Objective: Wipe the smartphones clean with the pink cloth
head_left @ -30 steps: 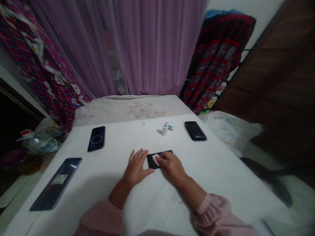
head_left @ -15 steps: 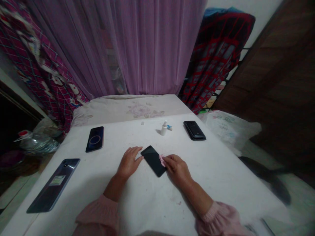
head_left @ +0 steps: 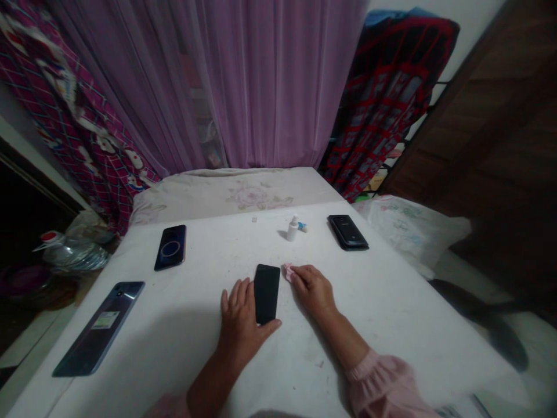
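Observation:
A black smartphone (head_left: 267,294) lies face up on the white sheet, nearly upright in view. My left hand (head_left: 240,321) rests at its lower end, with the fingers along its left edge and the thumb across its bottom corner. My right hand (head_left: 312,289) lies just right of the phone, apart from it. A small crumpled pink cloth (head_left: 288,271) is pinched at its fingertips. Farther ahead stand a small white dropper bottle (head_left: 292,229) and a little blue-and-white tube (head_left: 303,227).
The white-sheeted table (head_left: 374,307) also holds a dark phone (head_left: 347,232) at right, a phone with a ring design (head_left: 170,248) at left, and a large blue-grey phone (head_left: 99,328) near the left edge. A pillow (head_left: 235,194) and purple curtain (head_left: 261,87) lie behind.
The black phone has turned from a diagonal to nearly upright. My left hand has moved down with it. My right hand and the pink cloth have moved a little away from the phone.

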### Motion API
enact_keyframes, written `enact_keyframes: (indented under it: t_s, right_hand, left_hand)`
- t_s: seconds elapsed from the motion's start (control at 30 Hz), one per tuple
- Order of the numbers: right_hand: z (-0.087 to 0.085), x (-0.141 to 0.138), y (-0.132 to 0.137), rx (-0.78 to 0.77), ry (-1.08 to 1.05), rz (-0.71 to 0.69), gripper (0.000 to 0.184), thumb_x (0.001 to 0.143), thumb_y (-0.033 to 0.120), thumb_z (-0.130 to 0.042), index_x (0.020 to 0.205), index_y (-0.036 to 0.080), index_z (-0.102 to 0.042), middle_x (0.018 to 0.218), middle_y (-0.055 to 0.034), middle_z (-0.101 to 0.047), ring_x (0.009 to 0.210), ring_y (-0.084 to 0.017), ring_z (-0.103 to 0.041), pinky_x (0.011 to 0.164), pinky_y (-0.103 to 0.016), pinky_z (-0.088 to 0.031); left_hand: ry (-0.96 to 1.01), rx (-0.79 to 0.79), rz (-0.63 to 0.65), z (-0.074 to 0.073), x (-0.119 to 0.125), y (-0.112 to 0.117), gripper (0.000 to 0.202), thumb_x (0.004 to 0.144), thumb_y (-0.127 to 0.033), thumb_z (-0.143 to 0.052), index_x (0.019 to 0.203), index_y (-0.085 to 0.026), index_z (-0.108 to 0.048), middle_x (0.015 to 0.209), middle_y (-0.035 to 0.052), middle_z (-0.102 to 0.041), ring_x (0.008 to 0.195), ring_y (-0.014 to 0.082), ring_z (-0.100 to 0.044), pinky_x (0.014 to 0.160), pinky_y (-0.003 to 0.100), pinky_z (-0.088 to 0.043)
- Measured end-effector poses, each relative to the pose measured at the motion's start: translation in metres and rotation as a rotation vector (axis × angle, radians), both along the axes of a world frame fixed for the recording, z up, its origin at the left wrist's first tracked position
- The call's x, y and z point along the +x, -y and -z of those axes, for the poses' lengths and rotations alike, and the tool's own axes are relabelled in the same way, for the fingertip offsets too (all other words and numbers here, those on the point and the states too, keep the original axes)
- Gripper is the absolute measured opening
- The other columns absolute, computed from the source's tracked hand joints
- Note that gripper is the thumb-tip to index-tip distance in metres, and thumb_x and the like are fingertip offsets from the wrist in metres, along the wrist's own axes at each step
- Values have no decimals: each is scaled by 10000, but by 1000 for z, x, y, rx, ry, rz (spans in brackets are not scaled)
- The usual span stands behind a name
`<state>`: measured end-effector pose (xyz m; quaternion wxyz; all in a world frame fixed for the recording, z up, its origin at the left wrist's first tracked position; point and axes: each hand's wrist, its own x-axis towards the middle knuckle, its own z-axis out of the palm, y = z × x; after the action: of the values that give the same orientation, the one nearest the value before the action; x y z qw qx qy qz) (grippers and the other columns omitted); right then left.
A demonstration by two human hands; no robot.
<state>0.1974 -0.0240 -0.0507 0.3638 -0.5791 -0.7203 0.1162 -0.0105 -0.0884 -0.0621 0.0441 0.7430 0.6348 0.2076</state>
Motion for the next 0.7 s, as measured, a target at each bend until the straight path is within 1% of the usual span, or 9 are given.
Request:
enact_keyframes:
  t_s: [0.07,0.13,0.2,0.23,0.3,0.37,0.43,0.53,0.7]
  right_hand:
    - [-2,-6,-6,-14,26,29,233,916,266,-550,1032,245,-751,905,-42,-716,829,-174,-658,686,-255,-477]
    - [-5,-10,-8,-22,83,50,220,905,251,-569,1024,245,-754,890,-42,-710,829,-180,-649,680,-257,-460]
    - [-8,-10,-6,-25,130,64,208,897,240,-586,1015,249,-758,881,-41,-707,828,-182,-642,687,-260,-447]
    - [-9,-9,-4,-28,147,70,202,895,237,-594,1010,251,-759,876,-39,-707,825,-180,-639,690,-260,-441]
    - [-10,-7,-1,-42,181,84,191,891,239,-609,1003,254,-762,867,-36,-708,813,-177,-635,687,-261,-429]
    - [-11,-6,1,-67,217,96,183,890,245,-617,998,254,-765,865,-35,-710,809,-173,-633,684,-259,-418]
    - [-13,-7,0,-97,246,100,188,905,258,-601,997,256,-765,878,-36,-715,818,-167,-634,694,-253,-413]
    - [-18,-14,-8,-152,276,86,228,947,308,-550,1004,262,-766,899,-39,-720,838,-164,-640,711,-244,-409]
    - [-25,-31,-30,-217,284,75,262,971,339,-520,1048,262,-757,912,-49,-721,879,-182,-647,730,-251,-414]
  left_hand:
    - [-4,-56,37,-5,2,-6,862,725,-503,-698,1443,-159,-368,1484,206,-455,1407,392,-354,1157,629,-162]
    - [-18,-136,146,-12,-1,-18,858,713,-442,-699,1453,-171,-359,1510,185,-427,1428,373,-324,1169,619,-137]
    - [-42,-209,256,-20,-8,-28,867,678,-408,-717,1445,-188,-377,1527,175,-405,1433,375,-313,1162,621,-157]
    - [-54,-209,261,-23,-11,-31,857,659,-395,-727,1428,-199,-403,1531,178,-398,1430,388,-313,1150,633,-171]
    - [-57,-127,176,-25,-17,-31,770,660,-354,-724,1370,-199,-469,1494,189,-446,1399,407,-358,1133,648,-186]
    - [-26,-12,81,-24,-19,-25,626,705,-331,-696,1290,-184,-527,1377,191,-560,1313,397,-468,1121,633,-226]
    - [19,56,47,-21,-17,-18,531,745,-343,-677,1232,-172,-550,1250,172,-631,1203,369,-555,1094,605,-293]
    - [55,72,66,-14,-16,-15,506,761,-346,-672,1216,-166,-545,1195,149,-642,1159,341,-575,1073,590,-331]
    - [66,43,110,-3,-21,-27,554,748,-332,-672,1262,-184,-526,1270,142,-619,1265,340,-515,1101,599,-296]
